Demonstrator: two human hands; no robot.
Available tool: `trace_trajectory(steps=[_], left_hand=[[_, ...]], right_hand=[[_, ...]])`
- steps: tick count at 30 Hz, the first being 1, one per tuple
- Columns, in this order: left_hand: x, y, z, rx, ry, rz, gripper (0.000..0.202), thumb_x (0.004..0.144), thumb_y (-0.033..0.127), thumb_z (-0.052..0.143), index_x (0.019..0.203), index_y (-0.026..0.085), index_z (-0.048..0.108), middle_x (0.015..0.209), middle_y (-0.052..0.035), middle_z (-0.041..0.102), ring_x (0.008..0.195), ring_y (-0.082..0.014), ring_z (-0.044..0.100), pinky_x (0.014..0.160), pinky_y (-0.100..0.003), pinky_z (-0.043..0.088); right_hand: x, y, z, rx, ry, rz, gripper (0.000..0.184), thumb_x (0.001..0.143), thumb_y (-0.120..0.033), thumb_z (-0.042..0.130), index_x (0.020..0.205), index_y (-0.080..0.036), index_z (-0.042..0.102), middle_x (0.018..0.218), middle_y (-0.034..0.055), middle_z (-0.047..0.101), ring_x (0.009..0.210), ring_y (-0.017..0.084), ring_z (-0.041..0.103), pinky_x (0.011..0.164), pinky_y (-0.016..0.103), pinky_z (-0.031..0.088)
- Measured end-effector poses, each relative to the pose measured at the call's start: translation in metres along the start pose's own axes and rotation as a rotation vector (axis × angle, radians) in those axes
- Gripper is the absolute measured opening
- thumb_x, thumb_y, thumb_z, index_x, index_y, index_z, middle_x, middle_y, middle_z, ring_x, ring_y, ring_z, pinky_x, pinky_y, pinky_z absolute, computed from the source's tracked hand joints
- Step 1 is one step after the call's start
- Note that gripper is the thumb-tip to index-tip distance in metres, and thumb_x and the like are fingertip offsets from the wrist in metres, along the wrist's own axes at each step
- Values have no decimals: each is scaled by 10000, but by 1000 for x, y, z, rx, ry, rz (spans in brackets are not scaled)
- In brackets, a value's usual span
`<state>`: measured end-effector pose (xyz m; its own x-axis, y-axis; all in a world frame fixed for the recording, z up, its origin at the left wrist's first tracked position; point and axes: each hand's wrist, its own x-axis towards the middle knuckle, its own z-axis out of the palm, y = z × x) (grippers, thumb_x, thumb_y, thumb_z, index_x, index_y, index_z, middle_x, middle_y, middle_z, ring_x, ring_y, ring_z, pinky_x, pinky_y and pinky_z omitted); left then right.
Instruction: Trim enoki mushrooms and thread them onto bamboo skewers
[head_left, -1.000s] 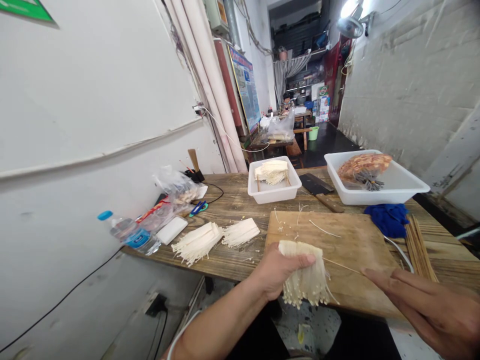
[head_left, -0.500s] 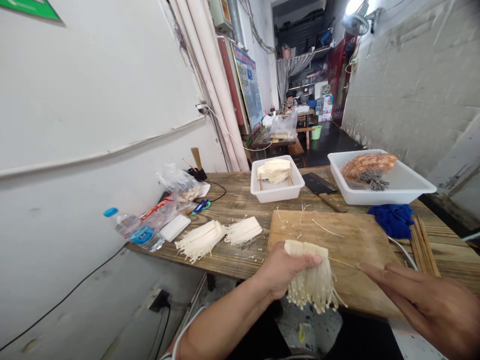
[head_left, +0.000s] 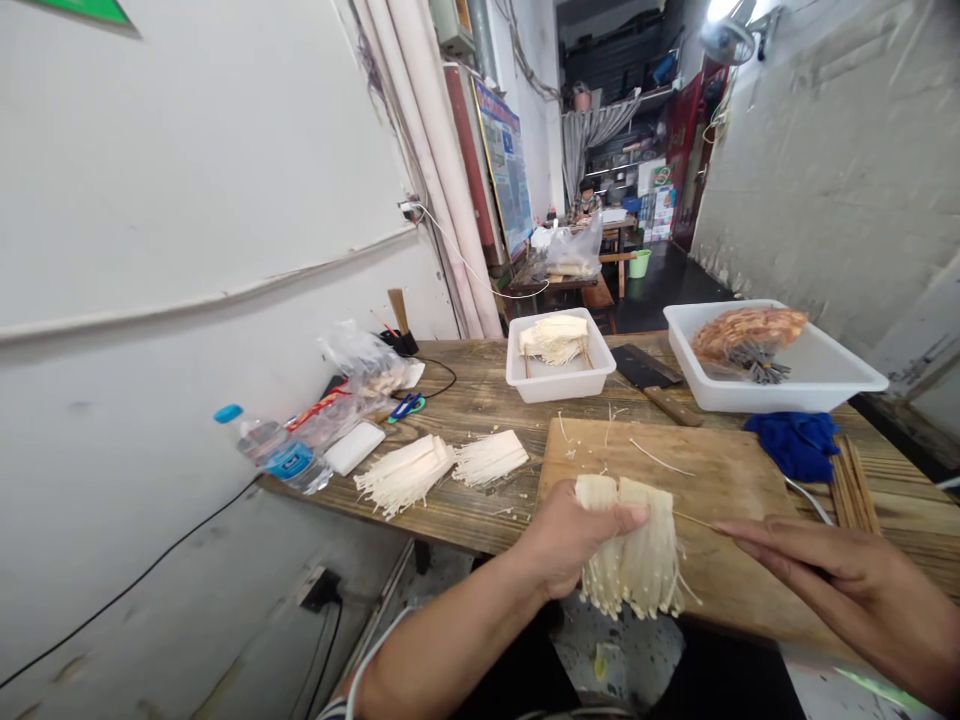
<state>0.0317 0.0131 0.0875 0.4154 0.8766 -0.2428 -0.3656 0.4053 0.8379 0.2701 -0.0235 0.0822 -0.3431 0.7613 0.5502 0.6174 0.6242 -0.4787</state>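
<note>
My left hand (head_left: 566,535) is closed around a flat bundle of white enoki mushrooms (head_left: 637,555), thumb on top, held over the near edge of the wooden cutting board (head_left: 720,480). My right hand (head_left: 832,585) pinches a thin bamboo skewer (head_left: 694,520) whose tip meets the right side of the bundle. The mushroom caps hang down past the table's front edge.
Two loose enoki bundles (head_left: 442,467) lie left of the board. Behind it stand a small white tub (head_left: 559,375) of skewered mushrooms, a cleaver (head_left: 651,378), and a big white tray (head_left: 780,385) of skewered food. A blue cloth (head_left: 795,440), spare skewers (head_left: 851,485), a water bottle (head_left: 274,457) and bags are nearby.
The skewer tip has moved left and now reaches the bundle's right side. My left hand keeps hold of the mushrooms, which have spread into two clumps. The view has shifted slightly.
</note>
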Motion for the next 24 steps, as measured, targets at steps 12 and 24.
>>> trace_trajectory(steps=[12,24], left_hand=[[-7,-2,-3,121,-22,28,491,515,360,883,926,131,744,975,-105,726,878,-245,653,863,-371,486],[-5,-6,-2,160,-145,14,514,541,406,869,940,117,725,948,-101,692,896,-225,613,899,-389,448]], right_hand=[[-8,3,-1,30,-79,16,279,867,-296,562,1103,-361,697,965,-47,746,823,119,711,728,134,536],[-13,6,-4,13,-106,25,301,880,-311,551,1139,-414,664,970,-83,740,827,107,709,721,129,545]])
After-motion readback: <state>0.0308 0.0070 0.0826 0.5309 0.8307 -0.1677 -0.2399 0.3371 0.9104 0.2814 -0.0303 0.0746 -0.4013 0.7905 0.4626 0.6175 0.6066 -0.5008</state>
